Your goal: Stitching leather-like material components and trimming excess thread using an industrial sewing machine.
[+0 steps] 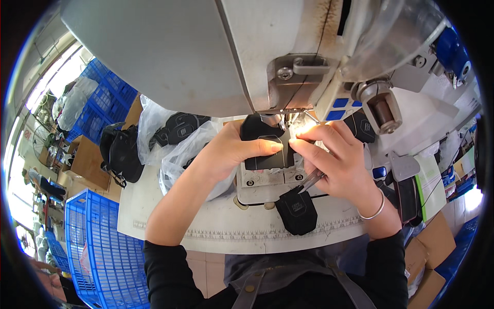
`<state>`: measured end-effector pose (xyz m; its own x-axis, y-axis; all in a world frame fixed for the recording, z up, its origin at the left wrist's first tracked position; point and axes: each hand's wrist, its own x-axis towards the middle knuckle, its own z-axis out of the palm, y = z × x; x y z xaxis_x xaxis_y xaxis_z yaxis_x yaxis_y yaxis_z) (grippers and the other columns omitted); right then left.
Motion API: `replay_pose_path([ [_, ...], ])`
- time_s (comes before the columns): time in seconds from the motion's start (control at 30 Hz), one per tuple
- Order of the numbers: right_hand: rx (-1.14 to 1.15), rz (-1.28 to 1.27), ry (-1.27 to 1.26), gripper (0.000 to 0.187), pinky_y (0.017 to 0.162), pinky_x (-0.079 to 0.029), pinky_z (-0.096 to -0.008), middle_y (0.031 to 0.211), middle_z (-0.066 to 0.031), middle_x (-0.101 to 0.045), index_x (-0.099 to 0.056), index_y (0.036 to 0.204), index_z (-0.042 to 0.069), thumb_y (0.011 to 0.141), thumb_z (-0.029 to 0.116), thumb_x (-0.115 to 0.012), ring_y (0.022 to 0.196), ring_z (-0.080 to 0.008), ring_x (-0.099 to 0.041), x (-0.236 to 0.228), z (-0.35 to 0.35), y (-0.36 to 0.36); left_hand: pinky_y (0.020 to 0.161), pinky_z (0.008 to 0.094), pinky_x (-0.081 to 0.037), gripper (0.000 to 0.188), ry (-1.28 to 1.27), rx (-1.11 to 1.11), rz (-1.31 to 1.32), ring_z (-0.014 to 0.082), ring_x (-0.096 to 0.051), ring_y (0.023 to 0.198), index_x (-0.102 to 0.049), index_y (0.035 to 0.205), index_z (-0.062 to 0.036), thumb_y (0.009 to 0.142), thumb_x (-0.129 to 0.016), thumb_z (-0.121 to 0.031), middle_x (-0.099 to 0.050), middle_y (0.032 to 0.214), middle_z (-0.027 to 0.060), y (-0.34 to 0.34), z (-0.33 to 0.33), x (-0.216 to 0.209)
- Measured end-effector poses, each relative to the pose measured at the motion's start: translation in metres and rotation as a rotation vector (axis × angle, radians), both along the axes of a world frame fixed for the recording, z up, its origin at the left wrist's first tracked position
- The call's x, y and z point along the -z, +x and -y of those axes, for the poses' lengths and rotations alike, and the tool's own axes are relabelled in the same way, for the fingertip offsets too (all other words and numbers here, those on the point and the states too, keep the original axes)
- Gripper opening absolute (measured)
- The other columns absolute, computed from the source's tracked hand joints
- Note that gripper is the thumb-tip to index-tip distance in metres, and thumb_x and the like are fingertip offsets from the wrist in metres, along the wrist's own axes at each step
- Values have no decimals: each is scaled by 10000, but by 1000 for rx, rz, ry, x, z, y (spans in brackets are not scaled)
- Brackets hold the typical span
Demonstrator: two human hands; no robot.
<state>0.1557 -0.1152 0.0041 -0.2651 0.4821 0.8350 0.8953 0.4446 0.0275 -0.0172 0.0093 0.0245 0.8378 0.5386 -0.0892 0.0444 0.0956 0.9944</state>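
A black fabric piece (pixel 267 160) lies under the lit needle area of a sewing machine (pixel 170 46). My left hand (pixel 231 149) grips its left side, thumb on top. My right hand (pixel 334 157) is closed at the right edge of the piece, thumb and forefinger pinched together beside the needle; glare hides what is between those fingertips. Metal thread snips (pixel 312 180) stick out from under that hand's curled fingers, blades pointing down toward me. Just below the blades, another black piece with light print (pixel 297 212) lies on the white table.
Clear plastic bags (pixel 188 165) with black pieces (pixel 182 126) sit left on the table (pixel 206 221), which has a ruler along its front edge. A blue crate (pixel 105 252) stands at lower left. Thread spool (pixel 383 110) and cardboard box (pixel 432 247) are on the right.
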Motion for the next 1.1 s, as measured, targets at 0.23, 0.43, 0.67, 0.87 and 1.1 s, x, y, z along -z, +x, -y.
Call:
replay_pose_path([
  [0.23,28,31,-14,402,548,-441,-289,888,-30,-561,-608,894,89,504,-2,-650,678,-207,-522,-2,1,-1,736,241,-447,300,32,-19,36,84,-569,780,-597,982,6,716,-690,-100,-627,869,32,2,4,-2],
  [0.43,21,31,0,396,546,-438,-289,887,-32,-559,-607,894,84,510,-8,-645,670,-206,-516,1,-2,-1,707,233,-446,414,12,12,25,82,-551,776,-548,1085,29,727,-704,-110,-605,879,35,0,-1,-1],
  [0.67,10,9,10,382,532,-431,-297,865,-46,-565,-620,903,79,541,-42,-619,638,-216,-497,0,0,-1,705,239,-449,358,11,-1,54,77,-553,772,-572,1046,20,740,-697,-115,-612,866,26,3,4,-1],
  [0.87,7,6,12,398,531,-430,-298,868,-45,-565,-621,909,78,531,-46,-615,642,-216,-497,0,-1,-3,709,236,-448,361,44,8,26,77,-555,778,-571,1054,16,740,-694,-114,-613,871,25,1,-1,0],
  [1.1,19,15,10,411,526,-427,-297,871,-42,-565,-623,910,76,518,-47,-615,642,-216,-494,1,-1,-2,692,228,-445,324,47,-9,70,69,-546,753,-578,1026,14,740,-680,-100,-608,852,16,5,1,3],
])
